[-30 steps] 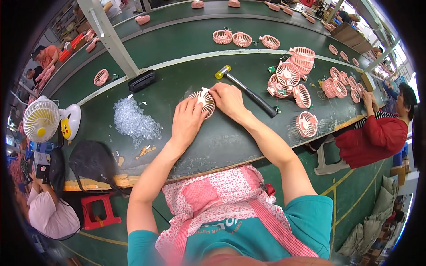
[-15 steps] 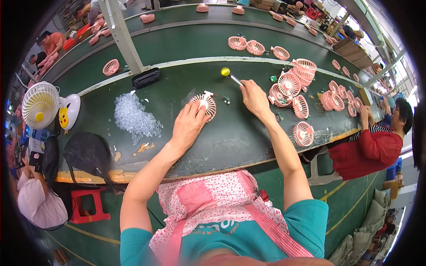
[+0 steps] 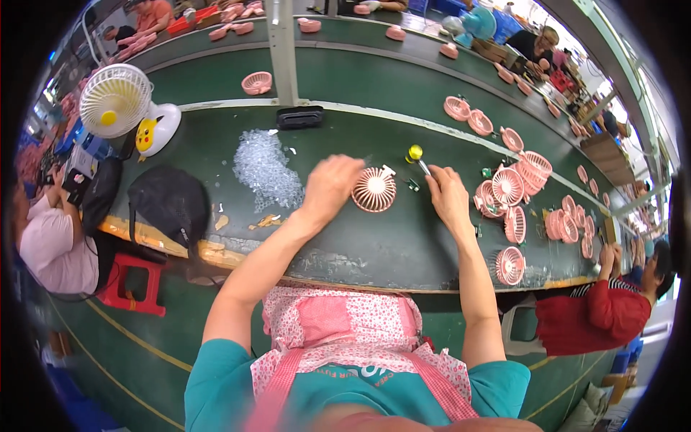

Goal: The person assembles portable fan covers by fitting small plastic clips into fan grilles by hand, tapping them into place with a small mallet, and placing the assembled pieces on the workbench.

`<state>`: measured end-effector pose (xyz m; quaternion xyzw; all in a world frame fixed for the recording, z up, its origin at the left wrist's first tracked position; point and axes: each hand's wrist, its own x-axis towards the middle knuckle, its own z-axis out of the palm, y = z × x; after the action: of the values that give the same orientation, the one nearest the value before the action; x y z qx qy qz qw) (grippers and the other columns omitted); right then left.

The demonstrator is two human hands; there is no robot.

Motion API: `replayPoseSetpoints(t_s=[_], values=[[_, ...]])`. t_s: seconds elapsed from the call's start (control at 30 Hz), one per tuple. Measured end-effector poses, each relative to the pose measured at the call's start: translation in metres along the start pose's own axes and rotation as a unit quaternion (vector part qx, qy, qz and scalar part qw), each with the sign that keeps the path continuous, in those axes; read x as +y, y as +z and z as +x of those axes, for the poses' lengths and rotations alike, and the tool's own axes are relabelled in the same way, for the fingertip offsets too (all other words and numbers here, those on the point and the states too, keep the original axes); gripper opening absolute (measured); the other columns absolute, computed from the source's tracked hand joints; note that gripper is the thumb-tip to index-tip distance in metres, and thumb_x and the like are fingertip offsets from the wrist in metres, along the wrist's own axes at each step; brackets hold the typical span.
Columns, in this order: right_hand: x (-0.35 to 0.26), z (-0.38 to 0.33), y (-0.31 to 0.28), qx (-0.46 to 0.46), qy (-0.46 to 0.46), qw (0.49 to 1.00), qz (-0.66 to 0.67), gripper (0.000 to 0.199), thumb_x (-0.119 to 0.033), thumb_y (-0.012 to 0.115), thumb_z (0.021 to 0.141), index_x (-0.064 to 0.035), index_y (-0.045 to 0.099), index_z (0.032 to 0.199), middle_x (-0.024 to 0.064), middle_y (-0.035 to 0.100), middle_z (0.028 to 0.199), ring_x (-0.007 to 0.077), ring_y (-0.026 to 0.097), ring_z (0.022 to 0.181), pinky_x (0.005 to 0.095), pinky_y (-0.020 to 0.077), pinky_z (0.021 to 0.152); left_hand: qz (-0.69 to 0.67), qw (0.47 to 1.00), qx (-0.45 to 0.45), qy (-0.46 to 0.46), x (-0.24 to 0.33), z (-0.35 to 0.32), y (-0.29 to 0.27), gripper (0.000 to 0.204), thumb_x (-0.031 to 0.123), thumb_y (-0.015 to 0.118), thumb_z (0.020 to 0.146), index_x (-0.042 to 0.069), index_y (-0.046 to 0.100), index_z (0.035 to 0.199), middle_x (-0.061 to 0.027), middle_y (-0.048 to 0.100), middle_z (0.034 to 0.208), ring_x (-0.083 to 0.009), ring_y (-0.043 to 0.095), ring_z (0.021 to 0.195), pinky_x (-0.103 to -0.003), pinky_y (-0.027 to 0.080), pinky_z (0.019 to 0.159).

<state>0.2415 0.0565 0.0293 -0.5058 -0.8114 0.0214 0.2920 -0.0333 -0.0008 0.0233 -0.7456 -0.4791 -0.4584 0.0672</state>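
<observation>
Pink fan cover (image 3: 373, 189) lies slatted side up on the dark green bench (image 3: 374, 248), between the person's two bare hands and nearer the left. What has just changed is the grip on it: the left hand (image 3: 331, 189), which was resting on the cover, has come off and is now just beside its left edge, while the right hand, also at the cover a second ago, has picked up a hammer. The cover therefore seems to sit by itself, with nothing steadying it. The left fingers are blurred and look loosely bent; whether they pinch something small, I cannot tell. The right hand (image 3: 448, 193) is closed around the handle of the hammer (image 3: 416, 156), whose yellow head points away from the person. A small green circuit board (image 3: 412, 185) lies between the cover and the right hand. Right of that hand is a cluster of more pink covers (image 3: 508, 186), some with green boards beside them. Left of the left hand, clear plastic bits (image 3: 266, 173) form a loose heap, in no container. Beyond the heap stands a black case (image 3: 300, 117), its contents unclear; farther left of the hand, a black bag (image 3: 169, 207) hides whatever it holds.
</observation>
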Motion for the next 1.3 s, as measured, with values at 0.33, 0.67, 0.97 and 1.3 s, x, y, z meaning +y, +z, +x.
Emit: replayPoseSetpoints(t_s=[0.33,0.67,0.97,1.3], values=[[-0.034,0.023,0.028,-0.179,-0.035,0.978,0.1,0.025,-0.014,0.064,0.092,-0.0035,0.068,0.114,0.0134,0.066,0.113,0.0339,0.059,0.107,0.0464,0.0448,0.093,0.381,0.903,-0.033,-0.195,-0.094,-0.009,-0.032,0.008,0.01,0.068,0.075,0.005,0.074,0.075,-0.0114,0.065,0.091,-0.0304,0.054,0.1,-0.045,0.039,0.088],[-0.069,0.011,0.047,-0.017,0.038,0.927,0.374,0.018,-0.011,0.064,0.097,0.0023,0.065,0.109,0.012,0.071,0.097,0.0191,0.067,0.09,0.0315,0.0524,0.084,-0.233,0.917,-0.021,-0.323,-0.054,0.007,-0.024,0.016,0.016,0.072,0.089,0.003,0.07,0.099,-0.0069,0.071,0.097,-0.0173,0.061,0.098,-0.032,0.043,0.083],[-0.084,-0.001,0.039,0.018,-0.007,0.911,0.413,0.018,-0.009,0.061,0.097,0.0029,0.06,0.11,0.0177,0.071,0.095,0.0275,0.071,0.085,0.0342,0.0549,0.075,-0.589,0.676,-0.049,-0.44,-0.017,0.002,0.004,0.028,0.014,0.07,0.094,0.001,0.068,0.119,-0.0095,0.073,0.11,-0.0079,0.063,0.088,-0.022,0.048,0.077],[-0.083,-0.001,0.042,0.022,-0.008,0.927,0.375,0.017,-0.007,0.061,0.098,0.0043,0.06,0.11,0.0159,0.071,0.098,0.0228,0.071,0.088,0.0317,0.0556,0.077,-0.534,0.738,-0.071,-0.407,-0.006,0.004,0.005,0.025,0.008,0.069,0.093,-0.001,0.071,0.117,-0.0117,0.072,0.112,-0.0136,0.067,0.098,-0.026,0.054,0.088]])
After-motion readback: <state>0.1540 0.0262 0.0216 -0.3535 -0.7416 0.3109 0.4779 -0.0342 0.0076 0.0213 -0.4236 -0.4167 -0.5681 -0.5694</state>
